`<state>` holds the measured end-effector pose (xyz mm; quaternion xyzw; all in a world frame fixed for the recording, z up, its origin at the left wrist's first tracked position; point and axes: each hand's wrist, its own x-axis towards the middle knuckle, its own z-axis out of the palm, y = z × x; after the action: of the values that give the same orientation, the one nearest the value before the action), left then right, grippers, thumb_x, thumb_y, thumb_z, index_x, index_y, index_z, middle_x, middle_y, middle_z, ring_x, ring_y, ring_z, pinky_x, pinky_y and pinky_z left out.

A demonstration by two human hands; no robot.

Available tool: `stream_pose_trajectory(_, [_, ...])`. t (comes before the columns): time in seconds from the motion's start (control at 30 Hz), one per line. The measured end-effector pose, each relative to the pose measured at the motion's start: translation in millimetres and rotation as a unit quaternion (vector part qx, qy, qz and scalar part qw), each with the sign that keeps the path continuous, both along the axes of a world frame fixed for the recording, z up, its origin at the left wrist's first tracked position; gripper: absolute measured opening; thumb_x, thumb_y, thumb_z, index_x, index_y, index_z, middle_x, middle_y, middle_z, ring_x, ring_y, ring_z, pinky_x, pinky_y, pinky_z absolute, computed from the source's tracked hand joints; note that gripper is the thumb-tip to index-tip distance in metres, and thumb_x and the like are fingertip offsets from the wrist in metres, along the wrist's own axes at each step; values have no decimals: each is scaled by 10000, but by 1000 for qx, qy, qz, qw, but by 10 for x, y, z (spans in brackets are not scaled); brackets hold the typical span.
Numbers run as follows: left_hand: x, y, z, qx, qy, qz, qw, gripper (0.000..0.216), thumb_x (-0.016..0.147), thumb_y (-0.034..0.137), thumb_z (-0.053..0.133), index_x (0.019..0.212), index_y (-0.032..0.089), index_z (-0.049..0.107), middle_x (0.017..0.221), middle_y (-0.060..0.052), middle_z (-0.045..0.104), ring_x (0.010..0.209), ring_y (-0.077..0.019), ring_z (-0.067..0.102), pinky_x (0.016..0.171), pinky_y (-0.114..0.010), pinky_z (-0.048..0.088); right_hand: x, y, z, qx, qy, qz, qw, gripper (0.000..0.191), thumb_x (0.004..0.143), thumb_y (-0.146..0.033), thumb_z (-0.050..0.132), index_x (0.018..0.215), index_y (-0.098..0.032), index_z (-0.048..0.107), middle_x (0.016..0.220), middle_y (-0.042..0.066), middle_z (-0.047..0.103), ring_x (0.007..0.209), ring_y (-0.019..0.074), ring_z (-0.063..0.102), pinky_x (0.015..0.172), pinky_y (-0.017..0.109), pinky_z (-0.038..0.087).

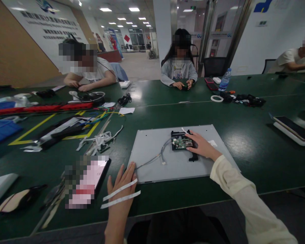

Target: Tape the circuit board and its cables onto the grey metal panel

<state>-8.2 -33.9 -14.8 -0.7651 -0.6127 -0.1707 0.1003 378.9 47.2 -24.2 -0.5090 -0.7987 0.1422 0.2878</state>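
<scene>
In front of me a flat grey panel (152, 169) lies on the green table. On its upper part sits a green circuit board (179, 144) in a black bracket (194, 157), with thin grey cables (156, 157) running left from it. My right hand (199, 145) grips the right side of the board, thumb and fingers apart around it. A small white strip (184, 130) shows at its fingertips. My left hand (122, 189) rests with fingers stretched out at the panel's lower left corner. Two white tape strips (120, 199) stick across its back.
Left of my hand lie a phone (87, 183), crumpled white strips (99, 140) and a computer mouse (17, 200). Two people sit opposite, another at far right. A water bottle (225, 80), a white tape roll (217, 98) and a tablet-like device (295, 128) are to the right.
</scene>
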Motion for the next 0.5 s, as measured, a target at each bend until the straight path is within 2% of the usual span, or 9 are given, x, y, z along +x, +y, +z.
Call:
stream_pose_trajectory(0.13, [-11,17,-32,15,-2,5,1000,476,954,237,339,1427,288,359,1432,-4,462,1395,-213,301,1157,-479,62,-18,46,-3,-7,13,9,1000,665,826,-478,589,1416,-231,408,1429,110,442,1394,268,281,1107,484,296])
stream_pose_trajectory(0.33, [-31,42,-8,7,-12,10,1000,465,948,257,356,1410,306,385,1431,-18,463,1380,-249,332,1132,-535,129,-80,125,32,-4,8,16,1000,665,826,-482,590,1409,-212,418,1418,112,457,1396,265,278,1112,477,291])
stream_pose_trajectory(0.5, [2,57,63,-9,-28,15,999,450,940,256,350,1385,251,421,1413,-48,487,1371,-250,348,1125,-523,188,-88,108,50,-23,13,-5,1000,677,824,-506,587,1419,-236,406,1434,111,435,1385,286,296,1098,500,303])
